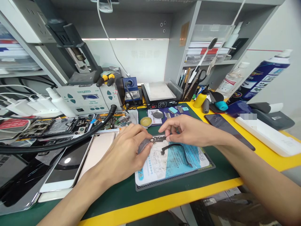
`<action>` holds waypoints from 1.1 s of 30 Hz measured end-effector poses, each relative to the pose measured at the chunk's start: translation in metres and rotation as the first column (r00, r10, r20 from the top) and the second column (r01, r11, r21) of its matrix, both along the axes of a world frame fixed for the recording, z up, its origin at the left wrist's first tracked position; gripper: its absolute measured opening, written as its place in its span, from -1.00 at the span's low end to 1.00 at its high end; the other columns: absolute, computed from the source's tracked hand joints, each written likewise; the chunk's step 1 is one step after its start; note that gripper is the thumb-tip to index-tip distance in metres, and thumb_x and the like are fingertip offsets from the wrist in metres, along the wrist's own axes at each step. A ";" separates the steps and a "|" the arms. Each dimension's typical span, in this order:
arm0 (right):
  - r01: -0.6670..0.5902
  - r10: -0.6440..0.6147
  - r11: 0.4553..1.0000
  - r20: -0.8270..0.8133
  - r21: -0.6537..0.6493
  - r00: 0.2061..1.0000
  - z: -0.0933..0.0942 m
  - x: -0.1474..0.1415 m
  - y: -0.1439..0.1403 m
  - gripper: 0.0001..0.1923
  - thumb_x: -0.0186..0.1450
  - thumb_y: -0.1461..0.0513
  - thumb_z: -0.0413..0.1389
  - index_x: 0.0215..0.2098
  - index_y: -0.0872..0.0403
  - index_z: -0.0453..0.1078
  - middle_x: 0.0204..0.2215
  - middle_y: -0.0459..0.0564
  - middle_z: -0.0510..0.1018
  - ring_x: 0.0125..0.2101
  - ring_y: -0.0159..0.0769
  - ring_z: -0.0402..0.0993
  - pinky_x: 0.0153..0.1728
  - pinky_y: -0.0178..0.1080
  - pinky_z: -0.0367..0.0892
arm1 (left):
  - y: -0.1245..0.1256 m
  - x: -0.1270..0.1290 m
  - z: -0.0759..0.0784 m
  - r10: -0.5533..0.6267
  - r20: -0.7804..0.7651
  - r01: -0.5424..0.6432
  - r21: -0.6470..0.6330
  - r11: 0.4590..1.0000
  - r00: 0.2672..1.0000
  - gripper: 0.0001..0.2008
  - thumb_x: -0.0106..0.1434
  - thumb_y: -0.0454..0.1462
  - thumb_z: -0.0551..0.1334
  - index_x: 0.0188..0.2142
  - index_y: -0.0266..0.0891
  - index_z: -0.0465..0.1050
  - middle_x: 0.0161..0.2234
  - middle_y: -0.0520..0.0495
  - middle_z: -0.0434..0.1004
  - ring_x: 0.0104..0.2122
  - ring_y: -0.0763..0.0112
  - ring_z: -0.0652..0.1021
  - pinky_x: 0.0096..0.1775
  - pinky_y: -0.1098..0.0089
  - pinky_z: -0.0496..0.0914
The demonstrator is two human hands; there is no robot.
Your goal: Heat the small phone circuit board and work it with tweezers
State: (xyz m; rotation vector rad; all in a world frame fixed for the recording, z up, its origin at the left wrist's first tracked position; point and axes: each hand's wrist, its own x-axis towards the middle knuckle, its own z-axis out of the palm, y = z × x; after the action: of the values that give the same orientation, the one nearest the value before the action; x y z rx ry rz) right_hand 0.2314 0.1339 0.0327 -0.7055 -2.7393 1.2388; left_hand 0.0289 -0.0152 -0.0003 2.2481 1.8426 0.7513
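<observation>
Both hands pinch a small circuit board

The left hand (127,150) and right hand (185,130) hold a small circuit board (158,139) between their fingertips above a blue work mat (174,163). A black flex cable (178,150) hangs from it onto the mat. A dark phone (225,128) lies just right.

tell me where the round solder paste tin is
In the head view, the round tin sits on the green mat just behind the left hand, beside the silver disc.

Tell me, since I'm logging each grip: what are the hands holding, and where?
Both hands pinch a small circuit board: left hand at its left end, right hand at its right end, its black flex cable hanging free.
</observation>
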 end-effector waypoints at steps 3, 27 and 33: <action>0.000 0.000 1.000 -0.003 -0.003 1.000 0.000 0.001 -0.001 -0.77 0.28 0.28 0.20 -0.09 0.07 0.54 -0.31 -0.11 0.61 -0.42 -0.39 0.39 -0.41 -0.30 0.30 | 0.000 0.001 0.000 -0.004 -0.015 0.004 0.012 1.000 1.000 -0.78 0.44 -0.21 0.13 -0.06 -0.20 0.51 -0.10 -0.09 0.51 -0.09 0.21 0.46 -0.04 0.08 0.35; 0.006 -0.005 1.000 -0.024 0.014 1.000 -0.001 0.000 -0.003 -0.74 0.24 0.33 0.17 -0.10 0.08 0.55 -0.29 -0.08 0.62 -0.40 -0.39 0.41 -0.40 -0.31 0.31 | 0.000 0.000 0.001 -0.024 -0.107 0.033 0.085 0.996 0.994 -0.81 0.42 -0.23 0.14 -0.12 -0.26 0.49 -0.15 -0.13 0.52 -0.12 0.17 0.47 -0.07 0.08 0.32; 0.001 -0.001 1.000 -0.020 0.019 1.000 0.000 0.001 -0.004 -0.73 0.25 0.31 0.16 -0.08 0.07 0.55 -0.28 -0.06 0.62 -0.39 -0.36 0.44 -0.39 -0.30 0.31 | 0.000 0.000 0.001 -0.026 -0.100 0.032 0.066 0.997 0.995 -0.81 0.41 -0.22 0.15 -0.12 -0.24 0.51 -0.15 -0.12 0.53 -0.12 0.16 0.47 -0.05 0.06 0.32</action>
State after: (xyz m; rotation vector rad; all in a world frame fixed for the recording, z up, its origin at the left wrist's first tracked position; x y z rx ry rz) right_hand 0.2322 0.1303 0.0322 -0.6882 -2.7305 1.2113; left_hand 0.0290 -0.0155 0.0010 2.3900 1.8497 0.7193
